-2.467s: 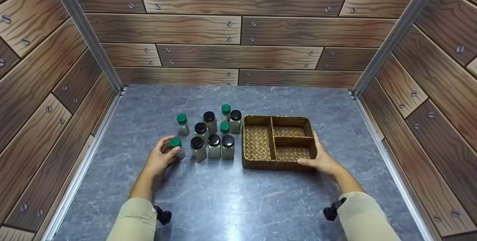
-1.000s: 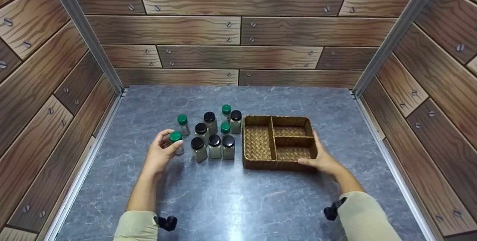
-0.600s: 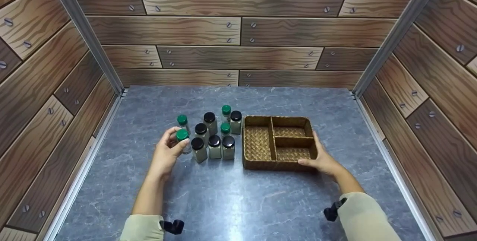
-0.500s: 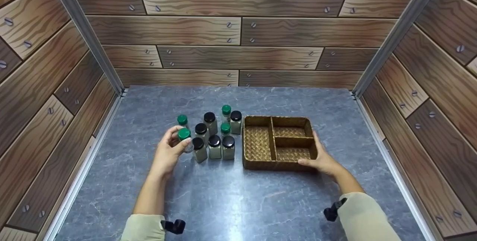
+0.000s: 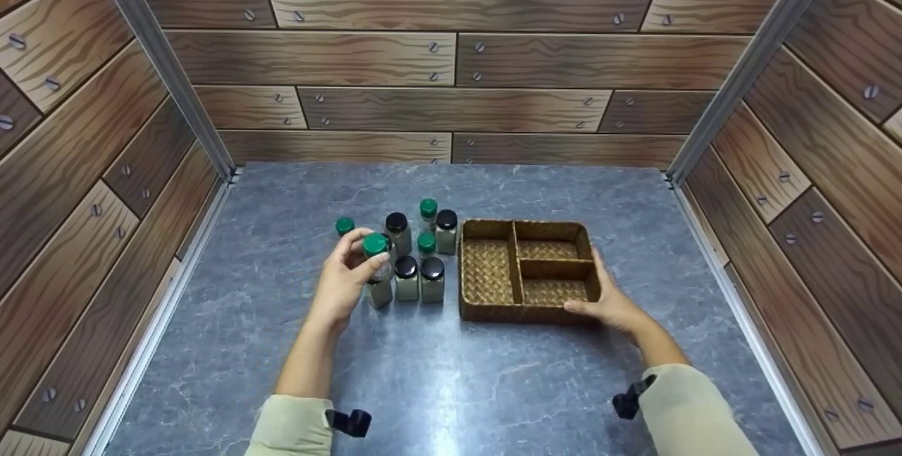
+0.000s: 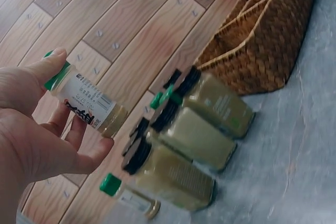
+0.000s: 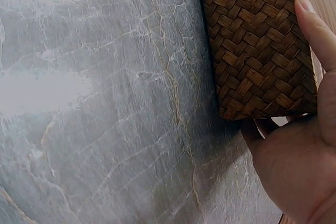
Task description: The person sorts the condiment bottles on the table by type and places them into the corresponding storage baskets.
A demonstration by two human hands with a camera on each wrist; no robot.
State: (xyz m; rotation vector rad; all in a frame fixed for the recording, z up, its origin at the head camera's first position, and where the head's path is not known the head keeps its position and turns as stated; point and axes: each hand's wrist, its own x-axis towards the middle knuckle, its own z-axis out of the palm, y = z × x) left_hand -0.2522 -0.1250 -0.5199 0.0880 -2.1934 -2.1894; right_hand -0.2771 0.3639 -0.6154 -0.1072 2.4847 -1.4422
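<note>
My left hand [image 5: 342,285] holds a small spice jar [image 6: 89,100] with a green cap, thumb at the cap and fingers about its labelled body. In the head view this jar overlaps the left black-capped jars, and in the left wrist view it is up off the table. A woven basket [image 5: 521,312] with three compartments, all bare inside, stands right of the jars. At its front right corner, my right hand [image 5: 619,306] grips it, thumb on the front rim. The right wrist view shows the basket's woven wall [image 7: 257,51] beside that hand's fingers, which are partly hidden behind it.
Several black-capped jars [image 5: 432,285] stand close together left of the basket. Among them are green-capped jars [image 5: 428,211], and another green-capped jar [image 5: 344,225] is partly hidden behind my left hand. Wood-patterned walls [image 5: 451,58] enclose the grey marbled table [image 5: 535,378].
My left hand has lifted the green-capped spice jar from the table and carried it right, over the black-capped jars. The right hand and the basket have stayed in place.
</note>
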